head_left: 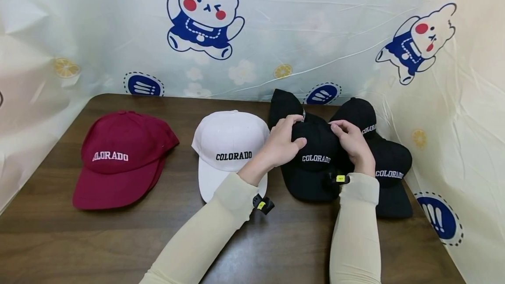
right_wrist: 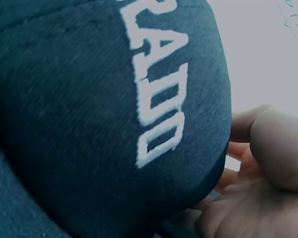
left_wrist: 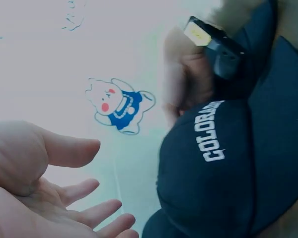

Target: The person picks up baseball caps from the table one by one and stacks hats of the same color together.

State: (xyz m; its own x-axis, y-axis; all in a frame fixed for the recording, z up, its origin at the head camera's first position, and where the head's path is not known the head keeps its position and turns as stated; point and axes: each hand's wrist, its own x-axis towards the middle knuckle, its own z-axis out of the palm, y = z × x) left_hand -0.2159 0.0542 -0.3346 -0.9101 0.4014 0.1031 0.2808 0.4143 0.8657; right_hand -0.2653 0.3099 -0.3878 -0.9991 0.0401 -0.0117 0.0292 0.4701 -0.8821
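A black cap with white COLORADO lettering lies in front of both hands. My left hand is over its left side, thumb and fingers spread; in the left wrist view these fingers are apart from the cap, with nothing between them. At the cap's upper right edge, my right hand pinches the crown. Seen from the right wrist, the thumb is at the crown's edge and the other fingers go partly hidden behind it. Another black cap sits behind, near the left fingertips.
Right of the hands are two more black caps, one farther back and one in front. A white cap lies left of the left hand, partly covered by the forearm. Maroon caps are stacked at the table's left. Printed sheeting surrounds the brown table.
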